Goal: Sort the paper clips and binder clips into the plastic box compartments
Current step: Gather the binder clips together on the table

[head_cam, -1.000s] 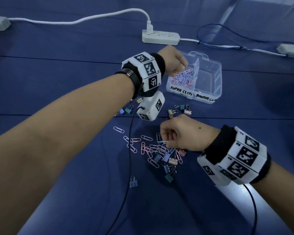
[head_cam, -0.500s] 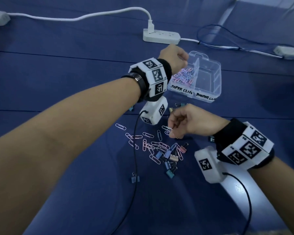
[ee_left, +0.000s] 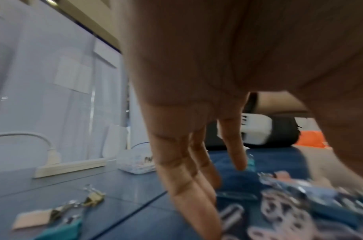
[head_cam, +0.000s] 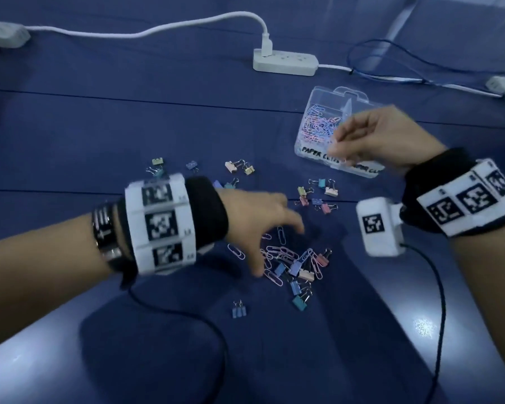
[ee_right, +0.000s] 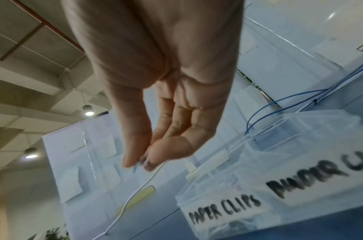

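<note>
The desk [head_cam: 70, 126] is big, flat and dark blue, with thin lines across it. On it sits the plastic box [head_cam: 312, 147], see-through and hard, with a wall down the middle. One side says PAPER CLIPS and the other seems to say binder clips. The paper clip side already holds a good heap of pink and blue clips. The other side looks bare, as far as I can see, so I think no binder clips are sorted yet. The job looks to be partly done.

The left hand [head_cam: 257, 217] is low over the mixed pile [head_cam: 292, 263], its fingers spread and straight, holding nothing. It looks ready to pick up the next clip.

The right hand [head_cam: 370, 141] is up over the front of the box. Its thumb and finger pinch a thin blue paper clip [ee_right: 136, 165]. I think it will drop into the paper clip side.

Many binder clips [head_cam: 327, 189] still lie about on the desk. They are small and chunky, in soft colours, with shiny wire handles. The loose paper clips [head_cam: 236, 251] are the smallest things, thin bent wire loops in pink and blue, some tangled in the pile.
</note>
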Motion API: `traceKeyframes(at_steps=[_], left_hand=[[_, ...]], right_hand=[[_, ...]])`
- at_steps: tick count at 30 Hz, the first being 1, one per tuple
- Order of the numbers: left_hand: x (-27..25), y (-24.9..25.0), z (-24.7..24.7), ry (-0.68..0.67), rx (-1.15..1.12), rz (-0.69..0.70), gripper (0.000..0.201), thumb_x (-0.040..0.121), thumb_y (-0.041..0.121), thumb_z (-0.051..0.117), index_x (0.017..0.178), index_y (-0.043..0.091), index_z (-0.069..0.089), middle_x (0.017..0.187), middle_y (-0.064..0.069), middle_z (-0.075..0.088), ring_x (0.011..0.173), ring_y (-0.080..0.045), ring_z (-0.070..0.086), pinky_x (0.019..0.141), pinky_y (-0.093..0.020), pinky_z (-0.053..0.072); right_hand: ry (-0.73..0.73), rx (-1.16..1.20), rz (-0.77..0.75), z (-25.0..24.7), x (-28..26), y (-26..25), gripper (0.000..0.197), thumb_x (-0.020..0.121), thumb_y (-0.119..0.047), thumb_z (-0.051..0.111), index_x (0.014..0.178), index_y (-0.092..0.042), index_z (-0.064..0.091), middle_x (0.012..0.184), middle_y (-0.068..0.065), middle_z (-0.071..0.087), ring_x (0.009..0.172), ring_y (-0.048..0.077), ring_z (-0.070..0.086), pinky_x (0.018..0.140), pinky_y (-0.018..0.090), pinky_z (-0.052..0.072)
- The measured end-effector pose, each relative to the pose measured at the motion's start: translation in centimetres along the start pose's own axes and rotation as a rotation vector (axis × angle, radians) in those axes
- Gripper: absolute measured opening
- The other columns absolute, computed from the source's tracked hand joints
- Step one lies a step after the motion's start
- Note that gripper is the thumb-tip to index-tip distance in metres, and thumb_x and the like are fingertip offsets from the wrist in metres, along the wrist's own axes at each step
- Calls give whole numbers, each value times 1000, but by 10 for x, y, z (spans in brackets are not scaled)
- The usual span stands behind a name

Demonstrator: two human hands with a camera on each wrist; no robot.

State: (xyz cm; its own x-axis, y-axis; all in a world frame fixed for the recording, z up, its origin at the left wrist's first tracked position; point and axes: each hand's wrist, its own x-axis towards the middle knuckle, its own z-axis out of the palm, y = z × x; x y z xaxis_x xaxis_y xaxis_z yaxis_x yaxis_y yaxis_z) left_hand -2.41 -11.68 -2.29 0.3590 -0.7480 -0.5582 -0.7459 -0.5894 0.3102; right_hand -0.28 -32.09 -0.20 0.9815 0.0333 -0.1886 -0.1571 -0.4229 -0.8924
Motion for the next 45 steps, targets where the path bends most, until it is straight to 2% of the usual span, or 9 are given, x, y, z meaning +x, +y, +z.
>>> traceKeyframes(at_steps=[6,10,13,18,22,27,31,36,45], left_hand=[[3,16,24,75,208,35,79,71,45,72,137,29,32,130,-2,33,116,-22,36,91,-37,42],[5,16,25,107,92,25,45,83,28,65,124,20,49,123,-5,45,109,-25,50,81,-33,42],[6,11,24,155,41,29,21,86,24,60,105,14,59,112,-5,55,98,-23,55,71,-28,38],[8,0,20,213,-109,23,11,82,18,64,89,10,65,70,9,56,60,-3,48,59,-17,40],[8,-5,19,252,-103,-27,10,80,17,63,87,9,66,58,15,42,56,-4,45,54,-14,37],[7,0,17,238,-18,-78,16,78,22,63,93,16,64,59,13,40,72,-16,47,65,-24,39],[8,7,17,231,96,-76,26,81,22,59,106,15,61,76,4,53,75,-17,44,66,-26,35],[8,6,20,257,135,-71,23,83,13,53,105,14,59,112,-6,53,97,-24,55,68,-26,32],[11,-10,12,289,-116,-150,23,70,8,67,71,19,47,61,11,43,63,-15,47,58,-25,41]], right_hand=[[261,20,54,-8,49,6,22,72,4,71,62,-10,56,38,-7,59,39,4,56,44,15,52],[335,22,83,-6,71,16,17,76,2,68,64,-8,63,64,4,62,60,12,60,60,17,57],[353,-83,63,-2,73,21,11,83,-3,60,88,4,67,77,10,62,69,15,57,76,25,53],[329,-137,-58,0,44,17,21,89,1,48,105,2,62,78,-1,59,69,3,53,59,10,47],[74,-231,-120,16,-6,1,13,81,-1,62,90,-10,63,79,10,60,59,8,53,55,14,46],[-368,-764,-47,56,-58,3,26,70,-17,75,91,-24,61,78,-12,53,67,1,47,66,19,40],[-388,-915,-17,71,-64,13,31,75,-9,66,104,-13,59,93,2,53,81,16,48,75,32,46],[-347,-854,-15,75,-60,16,12,77,-4,63,88,-10,64,69,-3,52,63,15,53,63,26,46],[-395,-922,-29,78,-51,24,20,83,-2,52,69,-17,51,59,-11,45,57,7,45,52,17,35]])
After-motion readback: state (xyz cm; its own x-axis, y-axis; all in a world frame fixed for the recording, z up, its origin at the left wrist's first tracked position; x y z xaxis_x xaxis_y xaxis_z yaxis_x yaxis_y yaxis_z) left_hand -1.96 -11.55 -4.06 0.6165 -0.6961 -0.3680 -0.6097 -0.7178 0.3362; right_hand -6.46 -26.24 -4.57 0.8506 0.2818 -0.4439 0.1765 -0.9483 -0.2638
